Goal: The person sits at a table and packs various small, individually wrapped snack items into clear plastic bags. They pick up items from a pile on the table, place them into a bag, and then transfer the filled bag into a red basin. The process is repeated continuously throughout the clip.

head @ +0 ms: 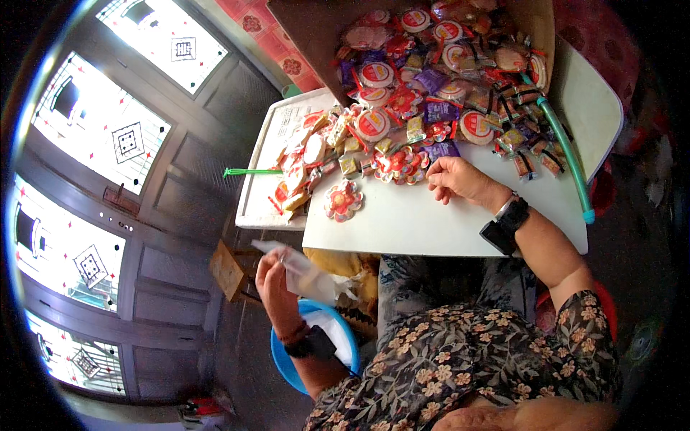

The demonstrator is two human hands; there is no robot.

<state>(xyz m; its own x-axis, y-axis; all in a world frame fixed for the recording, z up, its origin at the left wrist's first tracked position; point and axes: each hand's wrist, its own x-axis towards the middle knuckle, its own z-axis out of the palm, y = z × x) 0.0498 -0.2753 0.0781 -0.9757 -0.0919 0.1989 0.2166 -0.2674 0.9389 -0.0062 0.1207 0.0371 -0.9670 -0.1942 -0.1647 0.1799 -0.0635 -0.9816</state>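
Observation:
My left hand [275,275] is off the table's front left side, gripping a clear plastic bag [310,277] by its upper end. A pale shape shows through the bag's lower part; I cannot tell what it is. My right hand [458,180] is over the white table [399,226], fingers curled, and nothing plainly shows in it. Just left of its fingertips lies a heap of red flower-shaped pieces [401,164]. A smaller stack of flower-shaped pieces [343,201] sits apart at the table's left edge. Purple packets [442,111] and wrapped round crackers [372,125] lie beyond.
A tipped cardboard box [310,32] spills wrapped snacks onto the table. More snacks lie on a white foam lid [269,145] at left, beside a green tie [250,172]. A teal tube [566,156] lies along the right. Below my left hand stands a blue tub [280,350].

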